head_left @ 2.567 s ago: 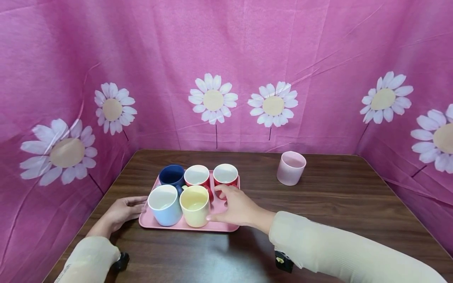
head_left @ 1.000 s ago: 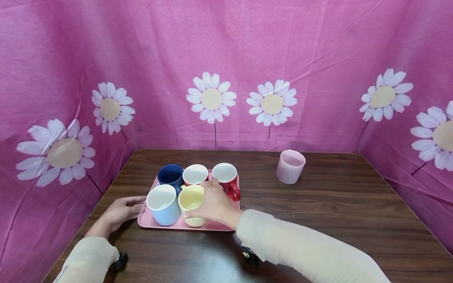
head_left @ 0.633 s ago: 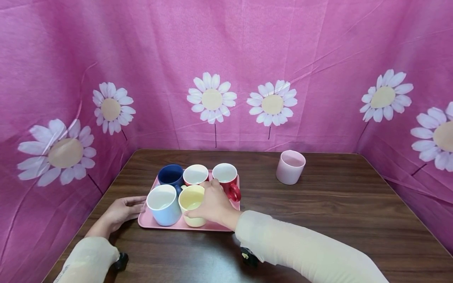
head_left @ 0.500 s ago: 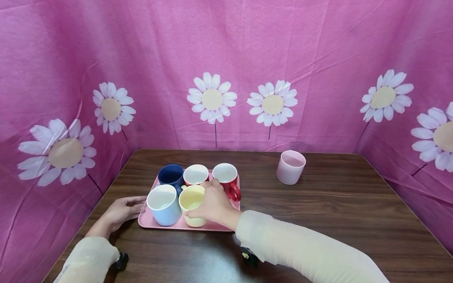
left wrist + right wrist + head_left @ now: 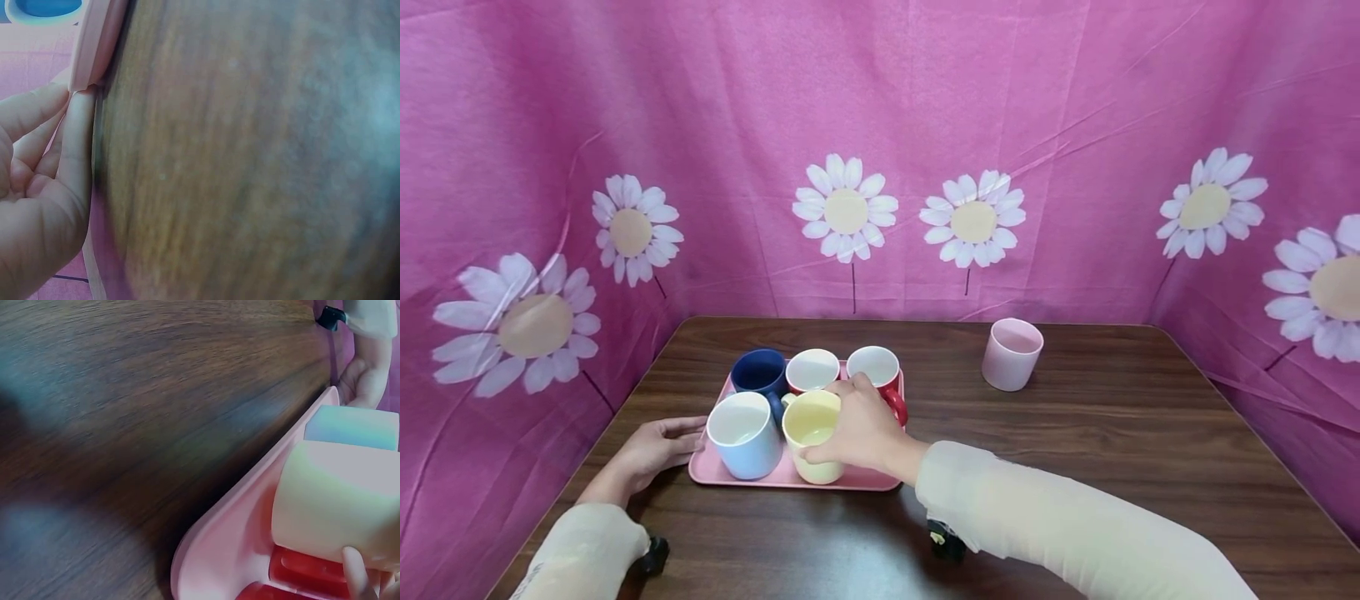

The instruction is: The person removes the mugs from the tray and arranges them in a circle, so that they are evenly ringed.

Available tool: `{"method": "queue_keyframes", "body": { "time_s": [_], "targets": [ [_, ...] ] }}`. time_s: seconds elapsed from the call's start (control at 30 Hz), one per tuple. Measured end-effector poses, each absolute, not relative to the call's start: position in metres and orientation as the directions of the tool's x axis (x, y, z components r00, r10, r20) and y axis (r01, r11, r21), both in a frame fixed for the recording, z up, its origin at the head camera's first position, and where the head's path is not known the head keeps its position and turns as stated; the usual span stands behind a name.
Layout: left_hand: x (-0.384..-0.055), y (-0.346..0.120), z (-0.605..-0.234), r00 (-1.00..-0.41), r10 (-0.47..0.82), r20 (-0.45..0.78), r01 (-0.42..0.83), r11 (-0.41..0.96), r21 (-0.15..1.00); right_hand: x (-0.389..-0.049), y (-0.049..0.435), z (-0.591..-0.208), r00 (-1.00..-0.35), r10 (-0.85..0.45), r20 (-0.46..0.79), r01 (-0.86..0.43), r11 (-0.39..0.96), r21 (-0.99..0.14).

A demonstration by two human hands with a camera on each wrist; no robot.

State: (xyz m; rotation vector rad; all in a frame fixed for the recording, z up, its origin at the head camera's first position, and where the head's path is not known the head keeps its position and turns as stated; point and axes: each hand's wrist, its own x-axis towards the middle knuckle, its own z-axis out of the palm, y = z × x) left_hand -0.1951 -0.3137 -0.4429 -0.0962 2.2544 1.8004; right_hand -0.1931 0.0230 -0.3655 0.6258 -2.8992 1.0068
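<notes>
Right hand (image 5: 867, 432): fingers curled round the yellow mug (image 5: 820, 458)
Yellow mug: near the pink tray (image 5: 880, 481)'s front edge, beside the light-blue mug (image 5: 747, 446)
Left hand (image 5: 653, 450): fingers pretty straight, touching the tray
Tray: toward the worktop (image 5: 1112, 433)'s left edge

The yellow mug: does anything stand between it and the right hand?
Nothing visible does: the right hand grips the yellow mug directly. The light-blue mug stands to the left of it, on the side away from that hand.
</notes>
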Motion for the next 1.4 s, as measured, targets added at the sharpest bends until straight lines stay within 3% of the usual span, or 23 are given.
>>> {"method": "queue_keyframes", "body": {
  "time_s": [0.3, 1.03, 1.4],
  "targets": [
    [-0.194, -0.314, -0.441, -0.963, 0.107, -0.246, -0.215, 0.242, 0.946, -0.188, 0.040, -0.364, -0.863, -0.461, 0.207, -0.494, 0.679, -0.543],
    [-0.193, -0.314, -0.437, -0.960, 0.105, -0.259, -0.227, 0.249, 0.942, -0.170, 0.099, -0.367, -0.691, -0.645, 0.326, -0.695, 0.468, -0.546],
    [-0.192, -0.313, -0.438, -0.958, 0.112, -0.264, -0.232, 0.241, 0.943, -0.172, 0.144, -0.363, -0.688, -0.647, 0.329, -0.703, 0.483, -0.522]
  ]
}}
